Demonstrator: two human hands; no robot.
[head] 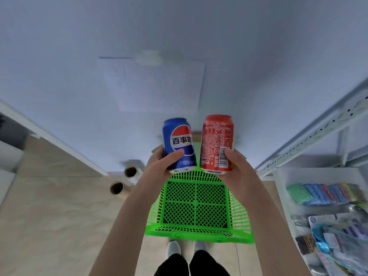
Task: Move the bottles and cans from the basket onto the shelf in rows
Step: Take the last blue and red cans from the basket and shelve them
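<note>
1. Cans are being held up in the middle of the frame, one per hand, both upright and just beside each other with a thin gap between them.
2. The blue can (179, 144) is gripped low down by the left hand (161, 164), thumb laid across the front under the round logo, fingers wrapped round the back.
3. The red can (217, 143) is gripped by the right hand (237, 166), thumb pressed next to the barcode. Pretty much the same grip, mirrored.
4. The green basket (242, 220) is seen right below the hands, center-bottom of the frame, sitting on the tan floor (59, 216). Nothing but the mesh bottom can be made out inside it, though the far end is hidden by the hands and cans.
5. The white metal shelf (310, 136) is found along the right edge, with a perforated upright running diagonally. Packets and small colorful items (326, 193) are laid out on its lower level at lower right.
6. Two rolls with cardboard cores (130, 172) are spotted on the floor left of the left forearm, near the base of the pale wall (139, 36).
7. Shoes and dark trousers are visible at the bottom edge, just below the basket.
</note>
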